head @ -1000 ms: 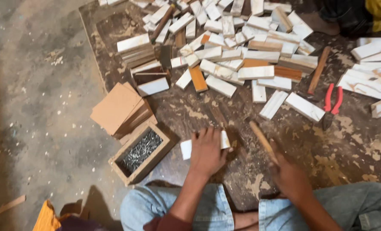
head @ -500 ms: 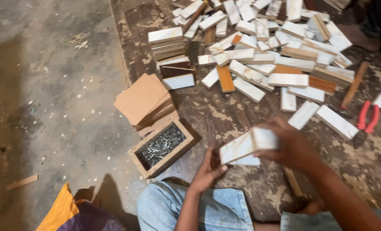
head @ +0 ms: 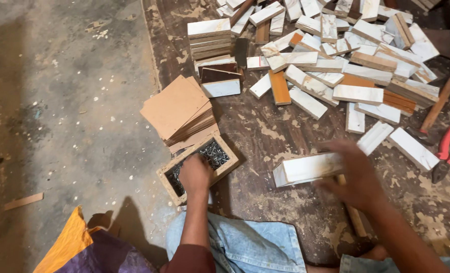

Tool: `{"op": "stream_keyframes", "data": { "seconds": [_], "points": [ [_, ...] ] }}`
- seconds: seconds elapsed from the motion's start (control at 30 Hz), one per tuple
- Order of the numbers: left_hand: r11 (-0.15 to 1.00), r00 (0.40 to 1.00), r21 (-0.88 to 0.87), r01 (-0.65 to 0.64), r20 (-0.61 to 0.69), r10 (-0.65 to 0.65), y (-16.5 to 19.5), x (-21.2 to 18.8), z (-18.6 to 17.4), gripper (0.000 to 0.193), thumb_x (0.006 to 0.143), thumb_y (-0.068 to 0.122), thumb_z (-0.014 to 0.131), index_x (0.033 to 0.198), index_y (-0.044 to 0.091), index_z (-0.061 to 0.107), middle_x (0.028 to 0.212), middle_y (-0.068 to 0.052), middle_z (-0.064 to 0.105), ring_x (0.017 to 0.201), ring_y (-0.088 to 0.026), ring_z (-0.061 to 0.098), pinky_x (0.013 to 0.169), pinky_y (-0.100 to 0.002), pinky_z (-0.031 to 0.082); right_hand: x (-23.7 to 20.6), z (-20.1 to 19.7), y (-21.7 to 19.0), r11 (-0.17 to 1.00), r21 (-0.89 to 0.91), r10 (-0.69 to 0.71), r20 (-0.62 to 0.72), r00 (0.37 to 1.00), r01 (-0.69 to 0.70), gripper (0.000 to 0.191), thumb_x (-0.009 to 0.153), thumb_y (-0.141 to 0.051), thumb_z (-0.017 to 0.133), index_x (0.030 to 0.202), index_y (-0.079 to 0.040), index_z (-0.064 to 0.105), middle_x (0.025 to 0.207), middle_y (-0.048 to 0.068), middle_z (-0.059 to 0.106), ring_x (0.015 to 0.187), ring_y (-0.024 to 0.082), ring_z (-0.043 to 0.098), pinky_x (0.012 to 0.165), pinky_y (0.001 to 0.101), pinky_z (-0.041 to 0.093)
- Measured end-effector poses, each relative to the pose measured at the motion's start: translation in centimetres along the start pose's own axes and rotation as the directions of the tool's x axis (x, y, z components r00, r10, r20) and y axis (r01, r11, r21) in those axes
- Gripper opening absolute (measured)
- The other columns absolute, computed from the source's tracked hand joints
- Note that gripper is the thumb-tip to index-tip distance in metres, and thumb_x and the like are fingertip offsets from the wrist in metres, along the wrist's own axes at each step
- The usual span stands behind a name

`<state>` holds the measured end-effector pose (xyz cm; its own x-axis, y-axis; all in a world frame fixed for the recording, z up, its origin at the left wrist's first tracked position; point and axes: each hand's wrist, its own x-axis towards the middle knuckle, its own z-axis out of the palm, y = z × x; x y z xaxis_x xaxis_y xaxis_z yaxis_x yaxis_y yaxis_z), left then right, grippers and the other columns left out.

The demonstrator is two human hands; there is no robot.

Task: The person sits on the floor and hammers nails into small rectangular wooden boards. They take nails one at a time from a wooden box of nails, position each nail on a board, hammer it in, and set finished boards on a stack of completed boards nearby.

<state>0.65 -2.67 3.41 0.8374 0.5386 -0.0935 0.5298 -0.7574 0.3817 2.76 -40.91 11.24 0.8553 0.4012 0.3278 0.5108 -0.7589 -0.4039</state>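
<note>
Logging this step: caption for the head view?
Left hand dips into the wooden box of nails while right hand steadies a white wood block.

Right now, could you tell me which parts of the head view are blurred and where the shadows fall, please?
Head view: the right hand and the white block it holds are smeared by motion; the left hand in the nail box is sharper, as is the pile of wood pieces; a dark shadow lies on the concrete floor at lower left.
</note>
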Motion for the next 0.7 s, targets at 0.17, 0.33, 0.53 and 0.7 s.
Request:
{"op": "stream_keyframes", "data": {
  "seconds": [0.17,0.33,0.53,0.7],
  "points": [
    [0.904,0.992,-0.424,0.045,-0.089,-0.091,-2.6,0.1,1.8,0.01,0.082,0.013,0.079,0.084,0.004,0.077,0.082,-0.018,0.077,0.074,-0.03,0.073,0.075,-0.039,0.056,-6.7,2.3,4.5,0.665,0.002,0.738,0.15,0.657,-0.747,0.048,0.096,-0.038,0.071,0.129,-0.006,0.057,0.111,0.026,0.07,0.101,0.04,0.071,0.091,0.0508,0.055],
    [0.165,0.995,-0.983,0.082,0.091,0.043,-3.1,-1.0,2.9,0.014,0.081,-0.007,0.073,0.075,0.003,0.065,0.084,-0.007,0.074,0.069,-0.014,0.065,0.065,-0.028,0.054,-8.8,5.7,5.6,0.68,-0.415,0.733,0.398,0.551,-0.605,0.053,0.091,-0.035,0.064,0.134,-0.006,0.057,0.107,0.026,0.078,0.099,0.042,0.077,0.087,0.0512,0.058],
    [0.059,0.993,-0.996,0.069,0.074,0.089,-0.8,-4.2,0.7,0.033,0.076,-0.008,0.072,0.102,0.012,0.07,0.076,-0.004,0.068,0.067,-0.013,0.065,0.064,-0.027,0.056,-9.2,2.0,4.7,0.124,0.199,0.781,0.585,0.219,-0.972,0.044,0.101,-0.027,0.053,0.143,-0.013,0.052,0.076,0.012,0.059,0.062,0.025,0.052,0.058,0.0431,0.045],
    [0.179,0.969,-0.981,-0.068,-0.022,0.245,3.9,-8.2,-0.4,0.025,0.088,-0.001,0.068,0.11,0.005,0.077,0.093,-0.009,0.077,0.083,-0.018,0.072,0.076,-0.032,0.059,-13.5,-3.9,1.8,-0.17,0.558,0.754,0.604,0.258,-0.812,0.034,0.103,-0.031,0.05,0.128,-0.009,0.055,0.072,0.004,0.039,0.049,0.015,0.033,0.044,0.0341,0.028]
  ]
}}
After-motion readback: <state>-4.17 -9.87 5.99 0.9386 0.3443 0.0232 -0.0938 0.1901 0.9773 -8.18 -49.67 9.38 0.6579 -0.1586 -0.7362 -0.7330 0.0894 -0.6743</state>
